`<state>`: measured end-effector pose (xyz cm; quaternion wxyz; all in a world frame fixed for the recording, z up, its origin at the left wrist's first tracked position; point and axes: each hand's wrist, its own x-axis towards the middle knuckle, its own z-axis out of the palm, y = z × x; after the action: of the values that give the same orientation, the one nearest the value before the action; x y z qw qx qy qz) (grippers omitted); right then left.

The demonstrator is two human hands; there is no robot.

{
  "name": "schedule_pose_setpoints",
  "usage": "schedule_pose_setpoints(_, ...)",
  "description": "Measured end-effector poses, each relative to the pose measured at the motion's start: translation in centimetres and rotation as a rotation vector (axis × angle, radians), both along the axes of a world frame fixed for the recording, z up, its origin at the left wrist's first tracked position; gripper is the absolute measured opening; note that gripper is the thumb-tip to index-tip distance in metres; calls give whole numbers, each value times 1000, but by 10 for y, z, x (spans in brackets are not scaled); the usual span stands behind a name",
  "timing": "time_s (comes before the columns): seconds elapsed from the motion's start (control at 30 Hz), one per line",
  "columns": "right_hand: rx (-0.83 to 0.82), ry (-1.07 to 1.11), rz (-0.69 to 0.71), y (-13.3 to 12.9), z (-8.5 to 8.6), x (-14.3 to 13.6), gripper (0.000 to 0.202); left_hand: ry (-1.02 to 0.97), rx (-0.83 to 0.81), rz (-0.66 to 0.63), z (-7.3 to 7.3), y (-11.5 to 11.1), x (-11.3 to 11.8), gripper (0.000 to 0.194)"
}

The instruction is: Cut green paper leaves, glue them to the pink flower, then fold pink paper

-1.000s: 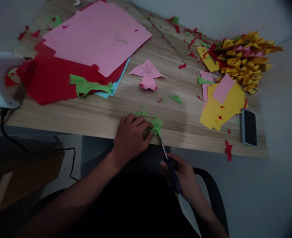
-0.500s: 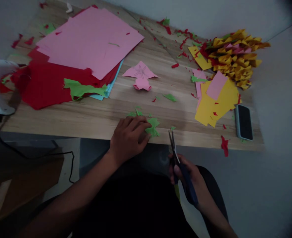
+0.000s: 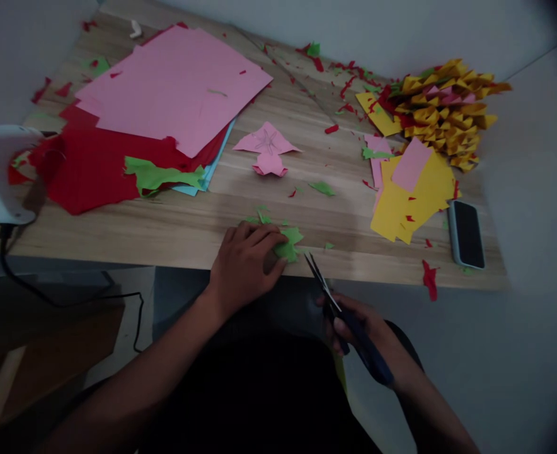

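At the table's front edge my left hand (image 3: 247,261) is closed, its thumb and fingers pinching a jagged piece of green paper (image 3: 289,244). Part of that paper is hidden under the fingers. Dark-blue-handled scissors (image 3: 326,287) are gripped in my right hand (image 3: 358,325), just off the edge. Their blades are slightly apart and point up and left, close to the green paper but not touching it. Beyond my left hand lie a pink folded paper shape (image 3: 269,165) and a pink paper piece with a drawn star-like figure (image 3: 266,139).
Pink sheets (image 3: 179,88) cover red paper (image 3: 103,170) at the left, with a torn green strip (image 3: 162,175) on top. A white corded device (image 3: 4,170) stands far left. Rightward are yellow sheets (image 3: 413,189), a phone (image 3: 466,233) and a folded yellow paper model (image 3: 448,113).
The scissors in my right hand have swung left, their tips now nearer the green paper. My left hand stays in place, and the green piece has turned slightly. The view has shifted a little.
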<state>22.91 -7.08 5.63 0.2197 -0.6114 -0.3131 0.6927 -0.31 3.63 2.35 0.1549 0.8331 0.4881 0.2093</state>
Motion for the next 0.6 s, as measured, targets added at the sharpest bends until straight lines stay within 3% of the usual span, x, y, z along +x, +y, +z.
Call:
schedule_pose_setpoints(0.47,-59,-72,8,16,-2,-14,55,-16,-48,16,3,1,1,34)
schedule_pose_setpoints(0.6,75,-239,48,10,-5,-6,52,-24,-68,19,3,2,1,36)
